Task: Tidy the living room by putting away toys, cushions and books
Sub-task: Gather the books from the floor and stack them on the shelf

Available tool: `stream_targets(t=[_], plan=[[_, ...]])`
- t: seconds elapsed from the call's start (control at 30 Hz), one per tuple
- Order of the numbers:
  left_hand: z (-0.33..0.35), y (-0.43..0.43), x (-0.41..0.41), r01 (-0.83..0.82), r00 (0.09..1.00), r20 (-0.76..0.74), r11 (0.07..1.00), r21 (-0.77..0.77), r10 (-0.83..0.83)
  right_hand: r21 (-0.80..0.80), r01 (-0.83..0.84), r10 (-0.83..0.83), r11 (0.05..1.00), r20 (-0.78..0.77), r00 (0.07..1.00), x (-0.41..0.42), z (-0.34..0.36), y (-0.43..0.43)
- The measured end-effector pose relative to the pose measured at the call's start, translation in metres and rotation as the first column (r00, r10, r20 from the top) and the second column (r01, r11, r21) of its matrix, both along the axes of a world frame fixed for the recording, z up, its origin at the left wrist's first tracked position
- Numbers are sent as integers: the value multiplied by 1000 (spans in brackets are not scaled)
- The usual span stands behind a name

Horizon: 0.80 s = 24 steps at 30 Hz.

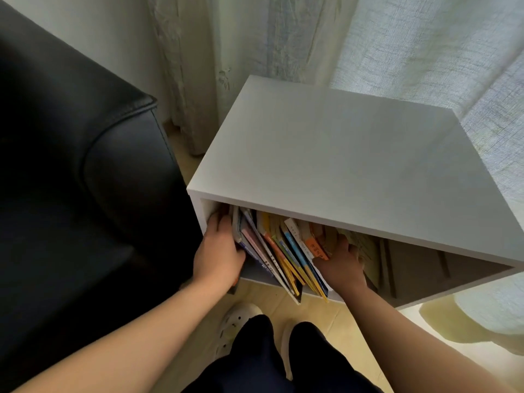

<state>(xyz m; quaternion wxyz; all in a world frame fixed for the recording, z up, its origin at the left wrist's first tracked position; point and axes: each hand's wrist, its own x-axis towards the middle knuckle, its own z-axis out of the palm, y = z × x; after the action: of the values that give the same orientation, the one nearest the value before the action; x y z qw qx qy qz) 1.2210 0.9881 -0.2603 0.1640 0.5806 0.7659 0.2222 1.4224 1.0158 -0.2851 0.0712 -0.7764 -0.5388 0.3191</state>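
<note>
Squeezing the row of thin colourful paperback books (283,251) inside the low white open-fronted shelf (340,154), your left hand (218,253) clasps its end, thumb hooked round. Right hand (343,265) braces the far side, fingers buried, so I can't tell their state. These look light, floppy and slippery: hold low, at both ends. The black leather sofa (85,165) crowds your left arm.
</note>
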Motion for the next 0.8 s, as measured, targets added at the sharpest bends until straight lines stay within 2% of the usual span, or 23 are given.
stream_targets(t=[0.1,0.17,0.23,0.3,0.37,0.43,0.47,0.57,0.63,0.67,0.7,0.73,0.8], plan=[[-4,-14,9,-171,968,194,984,52,158,-11,-9,9,1000,-6,1000,1,2,-2],[-12,-18,16,-337,887,314,940,-63,339,-7,-12,12,1000,-18,1000,2,3,-1],[-25,-15,18,-406,802,368,881,-243,471,-3,-22,22,1000,-24,999,3,4,0],[-31,-8,18,-438,669,484,825,-357,565,-9,-20,20,1000,-29,999,6,2,0],[-33,-3,16,-436,471,645,794,-423,602,-5,-17,17,1000,-32,999,7,1,-1],[-29,-3,16,-360,268,775,805,-471,573,17,-12,13,1000,-29,1000,7,0,-2],[-28,-4,17,-324,196,813,819,-474,548,22,-9,9,1000,-25,1000,7,-1,-2],[-30,-4,10,-324,86,841,813,-484,535,33,-17,18,999,-14,1000,7,-3,-6],[-35,0,3,-338,67,816,783,-523,574,26,-29,30,999,-13,999,8,-2,-7],[-37,1,2,-312,96,794,775,-549,601,19,-34,35,999,-7,999,8,-2,-7],[-37,1,4,-275,188,759,776,-568,623,9,-39,39,999,0,999,8,-3,-8],[-34,1,7,-250,329,708,781,-573,625,3,-42,42,999,0,999,7,-1,-8],[-25,0,13,-328,584,558,800,-502,590,-14,-36,36,999,-29,999,7,2,-8]])
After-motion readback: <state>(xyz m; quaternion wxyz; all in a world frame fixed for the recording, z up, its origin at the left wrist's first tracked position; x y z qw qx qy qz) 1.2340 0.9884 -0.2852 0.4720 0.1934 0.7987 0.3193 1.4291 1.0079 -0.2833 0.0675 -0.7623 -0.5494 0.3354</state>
